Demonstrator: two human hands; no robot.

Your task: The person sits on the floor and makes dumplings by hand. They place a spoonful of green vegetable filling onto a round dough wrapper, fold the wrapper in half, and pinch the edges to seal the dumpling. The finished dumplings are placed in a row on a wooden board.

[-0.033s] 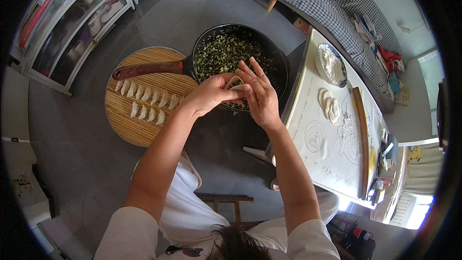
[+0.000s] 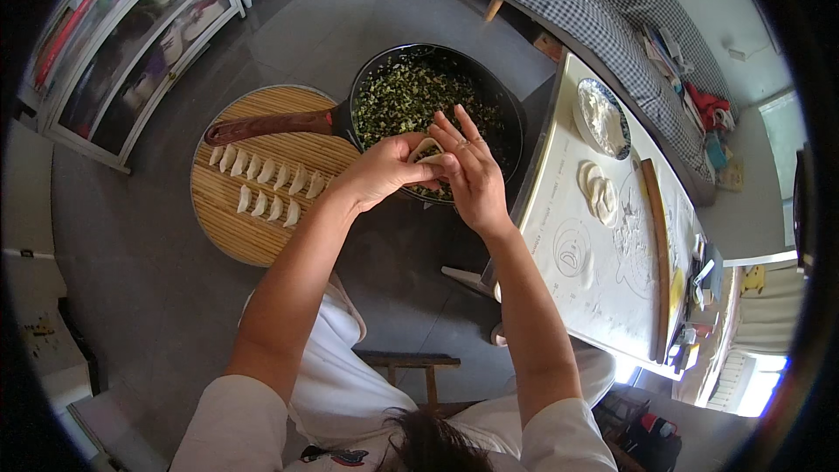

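My left hand (image 2: 383, 173) and my right hand (image 2: 469, 173) meet above the near rim of a black pan (image 2: 517, 127) filled with chopped green filling (image 2: 411, 92). Between the fingers of both hands sits a pale dumpling (image 2: 426, 150), pinched from both sides. The pan's brown handle (image 2: 271, 125) points left over a round bamboo tray (image 2: 249, 232). Two rows of folded dumplings (image 2: 262, 179) lie on that tray, left of my left hand.
At the right stands a white floured table (image 2: 568, 297) with round wrappers (image 2: 597, 188), a flour bowl (image 2: 601, 114) and a long rolling pin (image 2: 655, 253). A wooden stool (image 2: 411, 365) is below me. A glass-front cabinet (image 2: 131, 44) stands far left, a checked bed (image 2: 603, 0) far right.
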